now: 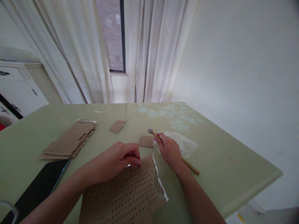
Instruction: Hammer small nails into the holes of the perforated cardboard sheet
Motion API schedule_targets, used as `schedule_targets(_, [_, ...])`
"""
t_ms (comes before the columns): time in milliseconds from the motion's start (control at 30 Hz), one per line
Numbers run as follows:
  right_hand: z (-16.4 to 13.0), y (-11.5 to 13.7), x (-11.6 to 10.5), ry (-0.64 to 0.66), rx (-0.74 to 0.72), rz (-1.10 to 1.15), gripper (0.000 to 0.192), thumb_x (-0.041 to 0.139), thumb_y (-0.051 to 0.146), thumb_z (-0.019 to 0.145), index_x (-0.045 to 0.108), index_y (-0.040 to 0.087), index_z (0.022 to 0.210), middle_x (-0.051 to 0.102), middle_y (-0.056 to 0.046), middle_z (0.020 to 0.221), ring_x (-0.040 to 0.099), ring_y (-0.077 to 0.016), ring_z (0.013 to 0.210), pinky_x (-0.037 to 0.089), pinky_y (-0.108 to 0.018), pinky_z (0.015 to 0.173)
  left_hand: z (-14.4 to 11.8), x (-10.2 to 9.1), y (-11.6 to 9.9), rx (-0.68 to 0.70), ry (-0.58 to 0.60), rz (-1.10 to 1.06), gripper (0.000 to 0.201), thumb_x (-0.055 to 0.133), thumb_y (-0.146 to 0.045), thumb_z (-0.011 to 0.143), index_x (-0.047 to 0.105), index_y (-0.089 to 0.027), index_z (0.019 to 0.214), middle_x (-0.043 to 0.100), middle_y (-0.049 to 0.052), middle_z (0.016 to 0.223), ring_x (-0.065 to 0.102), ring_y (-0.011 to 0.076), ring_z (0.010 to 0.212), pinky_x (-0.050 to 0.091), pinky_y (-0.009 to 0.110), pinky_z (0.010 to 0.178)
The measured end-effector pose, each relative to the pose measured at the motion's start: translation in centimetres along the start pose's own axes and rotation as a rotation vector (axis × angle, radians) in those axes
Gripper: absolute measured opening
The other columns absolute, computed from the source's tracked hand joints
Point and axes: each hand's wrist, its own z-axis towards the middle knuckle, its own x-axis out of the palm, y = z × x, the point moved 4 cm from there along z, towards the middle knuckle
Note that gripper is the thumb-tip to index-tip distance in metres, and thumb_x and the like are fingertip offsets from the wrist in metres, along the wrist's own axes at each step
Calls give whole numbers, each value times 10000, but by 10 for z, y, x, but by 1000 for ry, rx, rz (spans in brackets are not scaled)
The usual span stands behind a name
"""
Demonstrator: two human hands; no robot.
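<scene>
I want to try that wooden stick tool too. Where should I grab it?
Hold the wooden stick tool by its bare handle end, coming from the right. That end sticks out free past the right hand, while the small metal head points away toward the window.

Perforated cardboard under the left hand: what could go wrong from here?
1. The left hand pinches the perforated cardboard at its far edge only; the sheet might shift or buckle.
2. The right hand holds a wooden-handled tool close to the left fingers; a slip could hit them.
3. The plastic wrap beside the right hand could snag.
</scene>
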Motion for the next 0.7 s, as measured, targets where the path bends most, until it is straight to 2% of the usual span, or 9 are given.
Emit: schedule_targets(700, [0,0,4,4,-15,-12,246,481,377,1128,685,245,1169,823,-69,1025,771,-267,914,396,-317,710,0,-1,0,-21,15,-22,131,618,-206,973,713,-215,883,779,-26,863,710,166,822,483,259,725])
